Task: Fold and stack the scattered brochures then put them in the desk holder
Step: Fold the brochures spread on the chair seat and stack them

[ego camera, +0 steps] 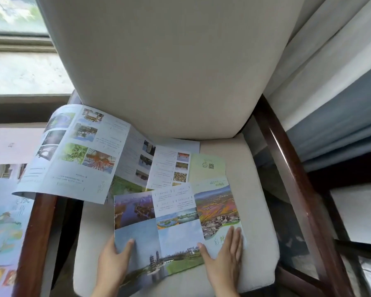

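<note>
A: Head view: what are the hands doing?

B: The left hand (114, 260) seems to pinch the unfolded brochure (174, 224) at its near edge. The right hand (225, 254) lies flat on its right panel, on the chair seat (257, 211).

A: Which step?

B: Folding, I judge. Next, turn a panel over. Other brochures (79, 155) lie beyond the fingertips; no holder shows

Left hand (114, 262) apparently pinching; right hand (225, 254) flat.

Bare seat cushion (255, 211) right of the brochures (176, 221); wooden armrests (291, 172) flank it
</note>
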A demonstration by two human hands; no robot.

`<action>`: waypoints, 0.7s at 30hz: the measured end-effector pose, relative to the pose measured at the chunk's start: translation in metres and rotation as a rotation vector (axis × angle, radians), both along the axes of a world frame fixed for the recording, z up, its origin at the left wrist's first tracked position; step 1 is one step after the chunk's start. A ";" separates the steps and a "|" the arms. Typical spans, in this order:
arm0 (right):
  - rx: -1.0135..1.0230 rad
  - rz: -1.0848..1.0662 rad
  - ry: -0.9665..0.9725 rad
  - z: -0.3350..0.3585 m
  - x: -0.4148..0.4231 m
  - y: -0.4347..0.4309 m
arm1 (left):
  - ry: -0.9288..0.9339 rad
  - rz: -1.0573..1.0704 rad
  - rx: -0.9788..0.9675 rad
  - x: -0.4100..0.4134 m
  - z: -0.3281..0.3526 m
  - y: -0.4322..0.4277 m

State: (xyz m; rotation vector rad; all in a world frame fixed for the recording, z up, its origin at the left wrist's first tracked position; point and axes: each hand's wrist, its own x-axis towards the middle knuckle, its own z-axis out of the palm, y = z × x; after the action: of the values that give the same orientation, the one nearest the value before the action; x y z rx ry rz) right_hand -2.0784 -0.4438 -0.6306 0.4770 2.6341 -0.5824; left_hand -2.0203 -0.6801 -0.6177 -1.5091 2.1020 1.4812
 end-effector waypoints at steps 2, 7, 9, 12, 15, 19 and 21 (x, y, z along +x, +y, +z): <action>0.081 0.033 0.018 -0.009 0.007 -0.003 | 0.003 0.018 -0.037 0.001 -0.005 0.001; 0.163 0.167 0.134 -0.004 0.016 -0.009 | 0.032 0.039 -0.098 0.003 -0.006 0.005; 0.150 0.219 0.211 0.007 0.018 -0.010 | 0.064 0.052 -0.085 0.002 -0.003 0.009; 0.058 0.257 0.324 0.017 0.027 -0.009 | 0.144 0.034 -0.064 -0.002 0.005 0.018; -0.028 0.101 0.324 0.017 0.023 -0.004 | 0.205 -0.021 -0.040 -0.006 0.008 0.029; -0.020 0.042 0.141 -0.001 -0.003 -0.001 | 0.214 -0.053 0.013 -0.013 -0.001 0.037; 0.021 0.081 0.148 -0.010 -0.002 -0.004 | 0.215 -0.054 0.017 -0.016 -0.005 0.039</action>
State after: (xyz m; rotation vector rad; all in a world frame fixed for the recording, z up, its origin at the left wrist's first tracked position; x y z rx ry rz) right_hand -2.0799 -0.4478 -0.6409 0.3439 2.7874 -0.5859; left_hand -2.0361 -0.6408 -0.6226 -1.3284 2.2202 1.7044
